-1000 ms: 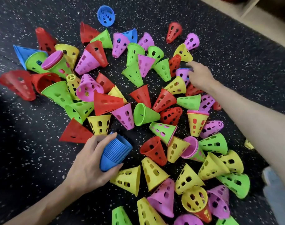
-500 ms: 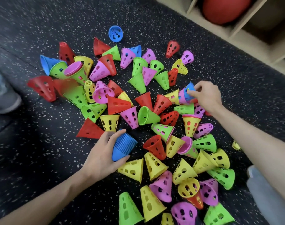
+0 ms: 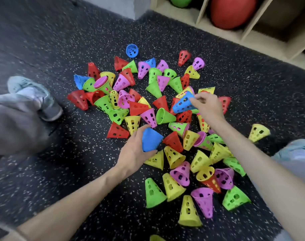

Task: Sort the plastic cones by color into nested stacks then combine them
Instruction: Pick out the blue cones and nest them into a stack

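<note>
Two hands worked the pile: your left hand gripped the nested blue stack at the near edge of the scattered cones, your right hand pinched a single blue cone above the middle.

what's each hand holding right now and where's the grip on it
Left hand grips the blue nested stack around its side, near the narrow end. Right hand pinches a single blue cone at its narrow end.
</note>
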`<state>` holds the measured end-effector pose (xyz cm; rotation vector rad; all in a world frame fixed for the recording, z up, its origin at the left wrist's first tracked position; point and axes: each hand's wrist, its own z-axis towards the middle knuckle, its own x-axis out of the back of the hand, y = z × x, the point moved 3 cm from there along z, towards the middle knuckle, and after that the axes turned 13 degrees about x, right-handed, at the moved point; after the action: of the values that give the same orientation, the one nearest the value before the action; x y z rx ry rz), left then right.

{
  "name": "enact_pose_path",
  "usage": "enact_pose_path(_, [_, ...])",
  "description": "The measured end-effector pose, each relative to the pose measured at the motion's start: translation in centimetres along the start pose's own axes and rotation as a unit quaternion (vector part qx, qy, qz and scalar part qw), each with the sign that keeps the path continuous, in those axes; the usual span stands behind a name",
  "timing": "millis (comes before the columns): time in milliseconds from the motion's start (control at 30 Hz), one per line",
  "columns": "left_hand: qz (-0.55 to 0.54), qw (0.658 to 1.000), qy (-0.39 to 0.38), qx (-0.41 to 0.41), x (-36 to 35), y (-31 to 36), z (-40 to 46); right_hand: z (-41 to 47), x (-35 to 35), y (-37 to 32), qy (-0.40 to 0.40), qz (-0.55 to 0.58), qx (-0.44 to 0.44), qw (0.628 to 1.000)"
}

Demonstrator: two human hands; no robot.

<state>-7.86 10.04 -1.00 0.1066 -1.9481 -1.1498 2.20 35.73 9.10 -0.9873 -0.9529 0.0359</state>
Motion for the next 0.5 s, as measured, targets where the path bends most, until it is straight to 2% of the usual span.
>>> enact_pose_path(300, [-0.068,0.996,0.050,0.019,1.8,1.8,-2.8,-5.3,-4.6,-4.4,-0.150,0.102,0.043,0.982])
enact_pose_path(500, [-0.058,0.997,0.050,0.023,2.4,2.2,-3.6,-7.3,-6.8,-5.6,-0.195,0.117,0.064,0.972])
